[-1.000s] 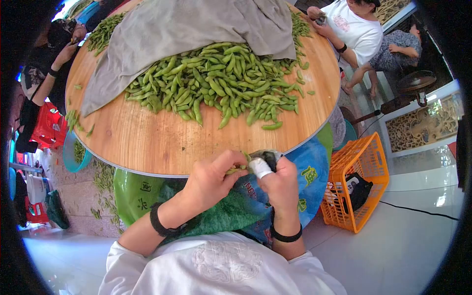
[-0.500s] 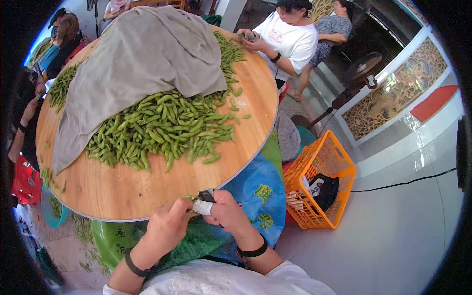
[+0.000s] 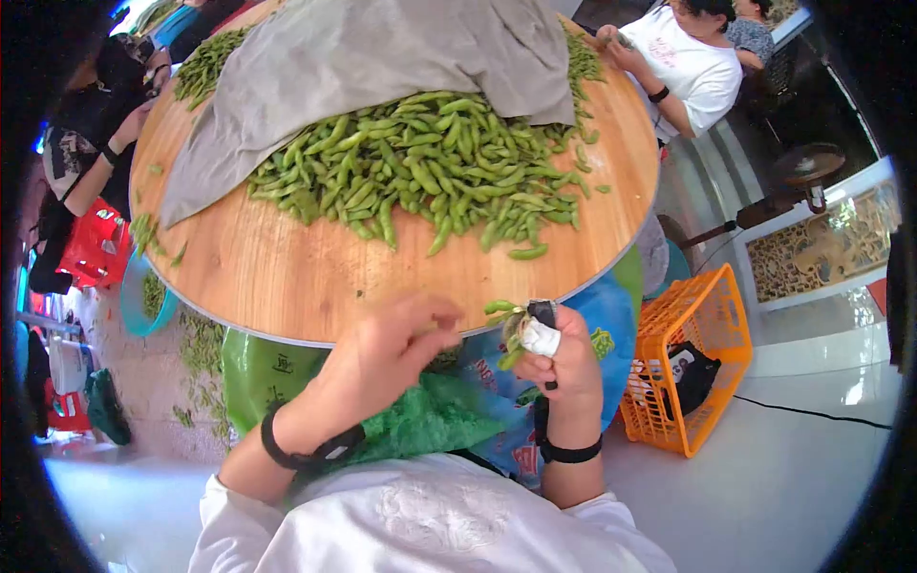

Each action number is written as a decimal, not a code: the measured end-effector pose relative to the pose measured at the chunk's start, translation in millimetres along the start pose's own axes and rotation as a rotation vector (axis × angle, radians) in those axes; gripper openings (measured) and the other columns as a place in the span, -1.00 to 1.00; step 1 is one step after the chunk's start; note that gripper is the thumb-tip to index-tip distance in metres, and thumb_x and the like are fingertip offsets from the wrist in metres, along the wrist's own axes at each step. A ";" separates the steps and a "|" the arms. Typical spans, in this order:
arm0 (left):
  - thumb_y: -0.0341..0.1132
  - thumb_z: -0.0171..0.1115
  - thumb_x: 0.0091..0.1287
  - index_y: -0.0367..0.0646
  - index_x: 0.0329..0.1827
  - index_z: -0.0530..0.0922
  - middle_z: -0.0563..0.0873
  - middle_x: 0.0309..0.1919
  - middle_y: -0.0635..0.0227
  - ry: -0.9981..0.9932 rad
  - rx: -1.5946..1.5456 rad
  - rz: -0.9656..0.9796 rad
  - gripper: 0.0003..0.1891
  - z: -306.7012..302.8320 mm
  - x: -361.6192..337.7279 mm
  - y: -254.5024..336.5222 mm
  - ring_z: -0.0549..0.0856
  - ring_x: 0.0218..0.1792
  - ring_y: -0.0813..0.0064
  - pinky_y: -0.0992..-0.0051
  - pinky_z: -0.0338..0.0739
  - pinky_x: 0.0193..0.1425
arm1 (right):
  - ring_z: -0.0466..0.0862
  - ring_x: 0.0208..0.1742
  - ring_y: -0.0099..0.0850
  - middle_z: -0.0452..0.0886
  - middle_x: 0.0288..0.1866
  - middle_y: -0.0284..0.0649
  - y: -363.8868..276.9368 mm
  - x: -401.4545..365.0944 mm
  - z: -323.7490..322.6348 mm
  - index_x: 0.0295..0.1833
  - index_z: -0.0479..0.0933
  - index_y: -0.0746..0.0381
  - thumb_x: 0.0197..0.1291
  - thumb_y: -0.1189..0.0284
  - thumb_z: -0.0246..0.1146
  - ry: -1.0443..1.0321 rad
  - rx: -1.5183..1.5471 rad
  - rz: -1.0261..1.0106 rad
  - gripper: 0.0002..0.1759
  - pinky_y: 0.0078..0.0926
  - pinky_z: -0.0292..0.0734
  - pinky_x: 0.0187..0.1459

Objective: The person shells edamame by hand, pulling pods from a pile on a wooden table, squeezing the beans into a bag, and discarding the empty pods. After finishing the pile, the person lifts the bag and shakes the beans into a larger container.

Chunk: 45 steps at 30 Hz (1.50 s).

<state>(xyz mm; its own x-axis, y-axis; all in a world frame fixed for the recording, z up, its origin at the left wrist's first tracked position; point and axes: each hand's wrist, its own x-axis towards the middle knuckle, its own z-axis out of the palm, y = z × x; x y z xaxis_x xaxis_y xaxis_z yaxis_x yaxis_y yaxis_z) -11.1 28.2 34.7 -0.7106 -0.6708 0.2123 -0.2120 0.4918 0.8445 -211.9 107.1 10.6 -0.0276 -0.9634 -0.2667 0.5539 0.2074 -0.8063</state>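
Observation:
In the head view, my right hand (image 3: 571, 358) is closed around a small dark piece with a white wrapping (image 3: 541, 334), whose kind I cannot tell. Green soybean pods (image 3: 511, 355) stick out on its left side. My left hand (image 3: 387, 349), slightly blurred, is a short way to the left; its thumb and fingers are curved and apart, with nothing showing between them. Both hands are at the near edge of a round wooden table (image 3: 296, 286). A heap of soybean pods (image 3: 420, 167) lies on the table, partly under a grey cloth (image 3: 373, 62).
Green and blue plastic sheeting (image 3: 449, 411) hangs below the table edge. An orange crate (image 3: 683, 353) with a dark item inside stands at right. At left are a teal basin (image 3: 148, 296) and a red container (image 3: 95, 244). Other people (image 3: 693, 67) work around the table.
My hands have come apart, the right one keeping the white-wrapped piece and pods while the left is off to the left. The view has tilted down and shifted left.

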 end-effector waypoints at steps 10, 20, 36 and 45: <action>-0.38 0.23 0.23 -0.25 -0.01 0.52 0.63 -0.39 0.39 -0.140 -0.765 -0.523 -0.72 10.6 12.1 -19.3 0.50 -0.66 0.71 0.73 0.39 -0.60 | 0.16 -0.84 -0.70 0.27 -0.79 -0.42 -10.9 7.8 18.4 -0.38 0.49 0.37 0.13 0.46 0.14 -0.155 0.027 0.107 -0.83 -0.72 -0.01 -0.77; -0.37 0.29 0.19 -0.21 -0.17 0.58 0.58 -0.52 0.51 -0.282 -0.737 -0.507 -0.81 -7.1 14.2 -19.5 0.44 -0.69 0.75 0.74 0.29 -0.66 | 0.12 -0.85 -0.71 0.25 -0.79 -0.42 -2.8 16.3 3.0 -0.32 0.50 0.35 0.14 0.45 0.14 -0.315 0.151 0.201 -0.84 -0.70 -0.05 -0.79; -0.30 0.12 0.33 -0.08 -0.23 0.47 0.51 -0.47 0.52 0.052 -1.417 -0.632 -0.92 9.2 13.4 -27.1 0.33 -0.67 0.74 0.74 0.14 -0.68 | 0.55 -0.47 -0.47 0.53 -0.50 -0.20 11.5 -9.5 48.0 -0.06 0.47 0.34 0.20 0.49 0.07 0.090 -0.882 -0.265 -0.77 -0.48 0.43 -0.43; -0.33 0.13 0.32 -0.09 -0.32 0.45 0.40 -0.57 0.56 0.177 -1.465 -0.653 -0.92 20.9 9.7 -25.8 0.27 -0.65 0.73 0.72 0.13 -0.62 | 0.54 -0.51 -0.29 0.52 -0.52 -0.10 18.4 -2.8 44.0 -0.13 0.49 0.38 0.10 0.53 0.15 0.085 -0.831 -0.331 -0.79 -0.39 0.44 -0.42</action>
<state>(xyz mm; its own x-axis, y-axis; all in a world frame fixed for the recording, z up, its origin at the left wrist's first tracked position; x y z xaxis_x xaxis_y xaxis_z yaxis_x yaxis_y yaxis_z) -26.5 20.6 4.7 -0.6564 -0.6458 -0.3900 0.4326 -0.7457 0.5067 -165.1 106.1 19.7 -0.1590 -0.9866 0.0352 -0.2733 0.0098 -0.9619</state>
